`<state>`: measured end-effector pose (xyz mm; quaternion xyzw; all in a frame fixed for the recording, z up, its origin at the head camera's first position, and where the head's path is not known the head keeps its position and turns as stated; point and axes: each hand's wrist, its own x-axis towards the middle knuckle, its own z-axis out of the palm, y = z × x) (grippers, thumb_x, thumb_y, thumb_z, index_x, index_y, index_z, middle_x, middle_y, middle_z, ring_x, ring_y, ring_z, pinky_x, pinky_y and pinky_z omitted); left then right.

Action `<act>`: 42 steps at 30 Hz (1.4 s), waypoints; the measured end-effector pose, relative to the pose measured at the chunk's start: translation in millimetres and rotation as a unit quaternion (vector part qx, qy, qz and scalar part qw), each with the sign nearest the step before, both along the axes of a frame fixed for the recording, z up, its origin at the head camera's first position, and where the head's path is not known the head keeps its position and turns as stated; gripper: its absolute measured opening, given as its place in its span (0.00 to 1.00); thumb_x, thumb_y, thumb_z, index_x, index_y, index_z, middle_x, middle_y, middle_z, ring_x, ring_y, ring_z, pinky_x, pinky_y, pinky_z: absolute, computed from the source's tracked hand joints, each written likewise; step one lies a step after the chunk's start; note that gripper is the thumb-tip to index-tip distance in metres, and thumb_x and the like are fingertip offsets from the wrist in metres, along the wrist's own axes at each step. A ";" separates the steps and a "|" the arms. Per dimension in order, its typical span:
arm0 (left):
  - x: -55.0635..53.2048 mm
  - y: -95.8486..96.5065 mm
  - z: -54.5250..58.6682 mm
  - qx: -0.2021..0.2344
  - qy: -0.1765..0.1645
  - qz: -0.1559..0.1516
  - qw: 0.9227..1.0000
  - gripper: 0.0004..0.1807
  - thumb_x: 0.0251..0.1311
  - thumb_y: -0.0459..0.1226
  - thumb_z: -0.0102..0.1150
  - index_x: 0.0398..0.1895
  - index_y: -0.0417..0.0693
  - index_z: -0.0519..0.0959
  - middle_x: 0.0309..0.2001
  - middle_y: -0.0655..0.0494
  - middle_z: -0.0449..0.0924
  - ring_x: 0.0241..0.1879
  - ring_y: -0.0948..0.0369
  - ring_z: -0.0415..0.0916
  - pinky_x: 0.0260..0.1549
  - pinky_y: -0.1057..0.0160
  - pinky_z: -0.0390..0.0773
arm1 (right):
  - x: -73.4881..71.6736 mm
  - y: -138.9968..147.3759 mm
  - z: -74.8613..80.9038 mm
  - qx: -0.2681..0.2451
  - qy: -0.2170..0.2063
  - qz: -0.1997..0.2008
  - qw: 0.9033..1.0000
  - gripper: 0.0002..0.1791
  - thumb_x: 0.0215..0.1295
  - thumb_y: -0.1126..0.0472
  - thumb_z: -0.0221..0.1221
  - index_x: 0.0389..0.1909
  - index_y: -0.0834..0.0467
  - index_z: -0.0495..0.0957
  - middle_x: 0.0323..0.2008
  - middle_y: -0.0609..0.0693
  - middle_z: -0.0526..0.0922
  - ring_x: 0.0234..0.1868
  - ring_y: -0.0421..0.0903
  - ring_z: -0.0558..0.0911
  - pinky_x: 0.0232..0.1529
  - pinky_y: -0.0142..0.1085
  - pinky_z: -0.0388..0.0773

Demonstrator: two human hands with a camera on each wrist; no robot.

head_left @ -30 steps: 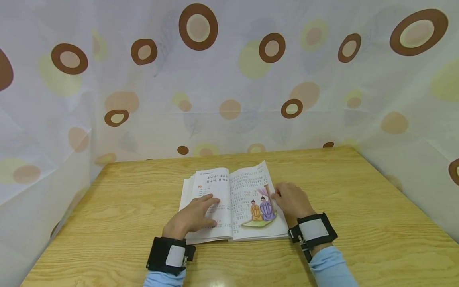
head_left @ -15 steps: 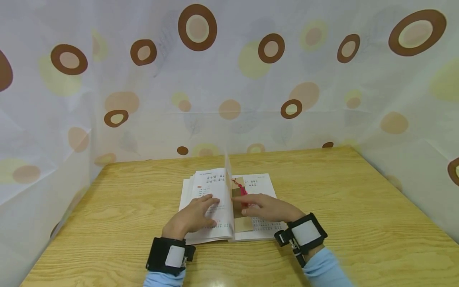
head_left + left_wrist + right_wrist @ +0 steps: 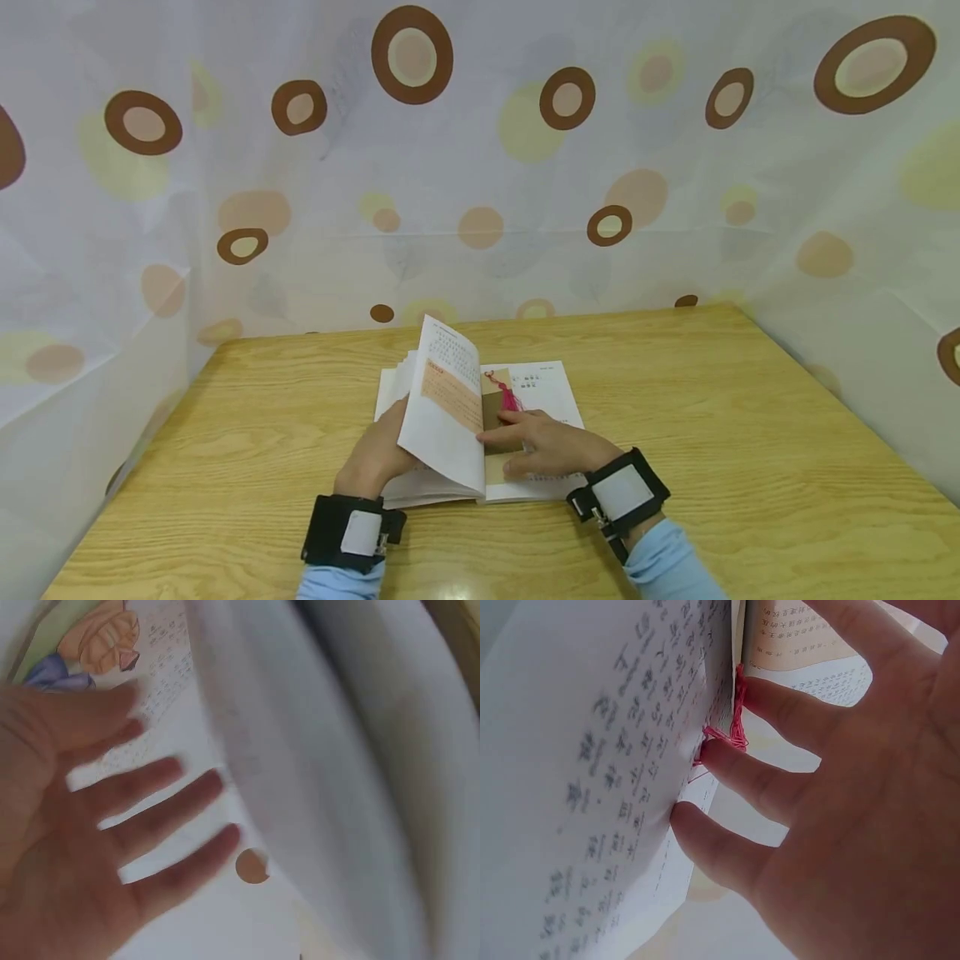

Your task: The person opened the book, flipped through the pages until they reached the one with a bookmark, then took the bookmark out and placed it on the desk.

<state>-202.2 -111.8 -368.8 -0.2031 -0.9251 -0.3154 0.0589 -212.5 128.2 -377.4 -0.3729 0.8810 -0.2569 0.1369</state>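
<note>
An open book (image 3: 551, 383) lies on the table. One page (image 3: 450, 417) is lifted and leans left over my left hand (image 3: 375, 454), hiding its fingers in the head view. In the left wrist view its fingers (image 3: 180, 817) are spread and straight. A brown and tan bookmark (image 3: 491, 410) with a pink tassel (image 3: 510, 400) rests along the fold on the right page. My right hand (image 3: 558, 446) lies over the bookmark, its fingertips near the fold. In the right wrist view its fingers are extended and touch the pink tassel and the printed page (image 3: 630, 787).
The wooden table (image 3: 225, 467) extends on all sides of the book. A white cloth with brown, yellow and peach dots (image 3: 480, 229) hangs behind it and along both sides.
The illustrated page on the right has been lifted and swung left past upright, over the left hand. The bookmark with its tassel has come into view. My right hand has moved left to the fold.
</note>
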 end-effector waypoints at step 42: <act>-2.6 3.5 -1.2 -0.110 -0.153 -0.065 0.980 0.33 0.46 0.33 0.65 0.59 0.47 0.67 0.63 0.46 0.60 0.59 0.44 0.56 0.54 0.44 0.64 | -5.6 30.1 -0.9 0.140 0.087 -0.225 0.960 0.19 0.45 0.61 0.65 0.42 0.57 0.78 0.45 0.57 0.72 0.44 0.55 0.68 0.44 0.52 0.73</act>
